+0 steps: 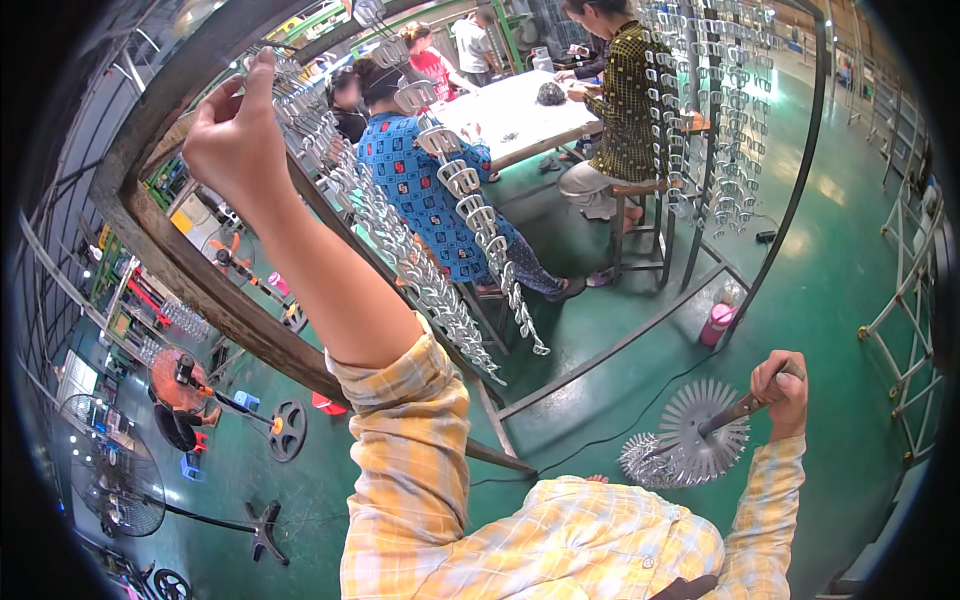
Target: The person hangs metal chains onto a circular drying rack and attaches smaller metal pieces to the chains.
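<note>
My left hand (pixel 240 140) is raised at the upper left, by the top bar of a dark metal rack (pixel 200 290). Its fingers are curled together near the upper ends of hanging strings of silver metal pieces (pixel 400 270); whether anything is between them is hidden. Low on the right, my right hand (pixel 785 390) is wrapped round the end of a brown, rod-like handle (pixel 745 407). On that rod sits a round fan of flat silver metal strips (pixel 690 420), with a smaller cluster of silver pieces (pixel 645 460) beside it.
Another string of silver pieces (pixel 465 185) hangs ahead, and more strings (pixel 710 120) hang at the right of the rack. Beyond, several people sit around a white table (pixel 530 110). A pink bottle (pixel 717 323) stands by the rack's foot. Fans (pixel 180 380) stand at left; a cable crosses the green floor.
</note>
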`<action>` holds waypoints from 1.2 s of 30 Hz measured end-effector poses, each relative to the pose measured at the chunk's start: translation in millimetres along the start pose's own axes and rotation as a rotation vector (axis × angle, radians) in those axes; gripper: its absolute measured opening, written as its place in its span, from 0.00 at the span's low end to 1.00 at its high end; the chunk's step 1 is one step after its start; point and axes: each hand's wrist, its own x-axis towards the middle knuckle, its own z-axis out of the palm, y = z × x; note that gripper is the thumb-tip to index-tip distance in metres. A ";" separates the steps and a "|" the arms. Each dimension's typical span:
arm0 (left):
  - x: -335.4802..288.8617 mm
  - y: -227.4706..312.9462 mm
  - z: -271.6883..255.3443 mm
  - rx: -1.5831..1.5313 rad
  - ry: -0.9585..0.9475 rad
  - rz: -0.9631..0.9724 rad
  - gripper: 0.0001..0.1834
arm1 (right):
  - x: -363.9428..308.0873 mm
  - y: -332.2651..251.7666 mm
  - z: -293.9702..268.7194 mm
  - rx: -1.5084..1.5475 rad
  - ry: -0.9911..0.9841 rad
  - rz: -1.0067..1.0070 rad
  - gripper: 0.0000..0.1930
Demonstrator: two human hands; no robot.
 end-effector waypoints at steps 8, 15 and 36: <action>21.8 -10.8 7.8 0.411 0.045 0.192 0.17 | 1.3 2.0 0.7 0.002 -0.001 0.006 0.18; 29.6 -19.4 15.3 -0.089 0.140 0.151 0.13 | 0.5 2.4 -3.6 0.001 0.007 0.001 0.18; -185.4 -43.8 -74.5 -0.683 -0.499 -0.669 0.03 | 1.9 -1.4 -6.6 -0.062 0.003 0.035 0.18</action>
